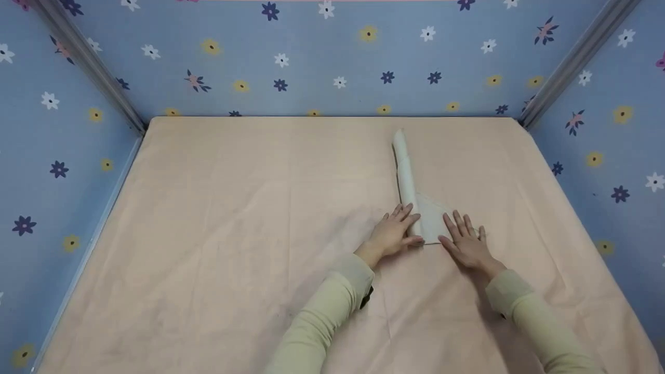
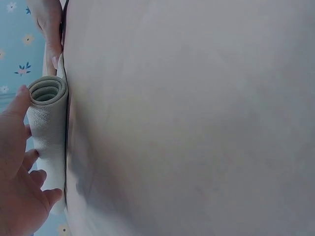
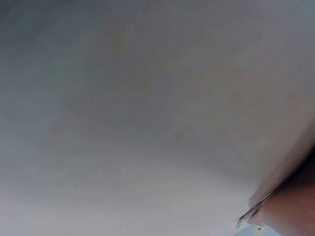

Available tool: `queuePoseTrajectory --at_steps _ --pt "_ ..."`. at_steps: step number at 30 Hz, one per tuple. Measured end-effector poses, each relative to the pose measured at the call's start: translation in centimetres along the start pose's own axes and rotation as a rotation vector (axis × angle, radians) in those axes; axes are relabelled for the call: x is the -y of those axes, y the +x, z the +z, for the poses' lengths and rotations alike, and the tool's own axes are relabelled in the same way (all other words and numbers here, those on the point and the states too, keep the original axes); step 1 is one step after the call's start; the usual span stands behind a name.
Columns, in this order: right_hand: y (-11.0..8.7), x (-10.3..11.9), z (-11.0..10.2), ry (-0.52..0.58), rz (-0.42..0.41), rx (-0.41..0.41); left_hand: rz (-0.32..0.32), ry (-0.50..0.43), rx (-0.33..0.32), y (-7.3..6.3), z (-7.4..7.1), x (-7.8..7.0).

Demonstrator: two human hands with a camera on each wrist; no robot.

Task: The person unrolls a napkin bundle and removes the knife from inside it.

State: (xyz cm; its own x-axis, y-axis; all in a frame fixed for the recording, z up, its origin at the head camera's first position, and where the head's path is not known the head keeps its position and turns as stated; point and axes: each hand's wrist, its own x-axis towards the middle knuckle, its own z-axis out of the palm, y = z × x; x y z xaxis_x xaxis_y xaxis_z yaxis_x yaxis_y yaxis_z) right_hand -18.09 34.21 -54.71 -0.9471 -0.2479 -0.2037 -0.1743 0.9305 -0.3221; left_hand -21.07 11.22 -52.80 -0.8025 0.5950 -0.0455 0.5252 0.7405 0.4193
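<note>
Left hand (image 1: 390,235), its fingers spread and gently bent, rests on the near end of a pale cloth roll (image 1: 406,174), touching it rather than gripping, while the right hand (image 1: 467,248), fingers outstretched, lies on the right side of the unrolled flap (image 1: 430,222). Roll and flap lie right of the middle of the peach-covered table (image 1: 218,234), the roll's other end near the far edge. Blue flowered walls (image 1: 306,44) border the far, left and right edges, with grey posts (image 1: 88,57) at both far corners.
</note>
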Motion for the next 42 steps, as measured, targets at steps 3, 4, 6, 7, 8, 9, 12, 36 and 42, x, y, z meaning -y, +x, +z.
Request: queuePoseTrajectory --at_steps 3,4,6,7,8,9,12,36,42 --pt "0.0 -0.1 0.1 -0.004 0.001 -0.016 0.004 -0.003 -0.001 0.0 0.0 0.2" --pt "0.0 -0.1 0.1 -0.006 0.001 -0.021 0.003 0.000 -0.001 -0.1 0.0 0.2" --pt "0.0 -0.1 0.1 -0.005 -0.001 -0.031 0.007 0.002 -0.003 -0.1 -0.1 0.4" --pt "0.0 -0.1 0.1 -0.005 -0.001 -0.033 0.009 0.003 -0.005 -0.1 -0.1 0.4" --pt "0.0 0.0 0.1 -0.006 0.000 -0.035 0.011 0.006 -0.007 -0.2 -0.1 0.5" --pt "0.0 0.0 0.1 -0.010 0.001 -0.034 0.013 0.007 -0.009 -0.2 -0.1 0.6" --pt "0.0 0.0 0.1 -0.017 0.003 -0.027 0.020 0.016 -0.014 -0.4 -0.1 0.8" --pt "0.1 0.1 0.1 -0.027 0.011 -0.010 0.046 0.084 0.010 -1.2 -0.9 1.4" --pt "0.0 0.3 0.0 -0.021 0.005 -0.019 0.016 0.096 0.025 -1.0 -1.4 0.8"
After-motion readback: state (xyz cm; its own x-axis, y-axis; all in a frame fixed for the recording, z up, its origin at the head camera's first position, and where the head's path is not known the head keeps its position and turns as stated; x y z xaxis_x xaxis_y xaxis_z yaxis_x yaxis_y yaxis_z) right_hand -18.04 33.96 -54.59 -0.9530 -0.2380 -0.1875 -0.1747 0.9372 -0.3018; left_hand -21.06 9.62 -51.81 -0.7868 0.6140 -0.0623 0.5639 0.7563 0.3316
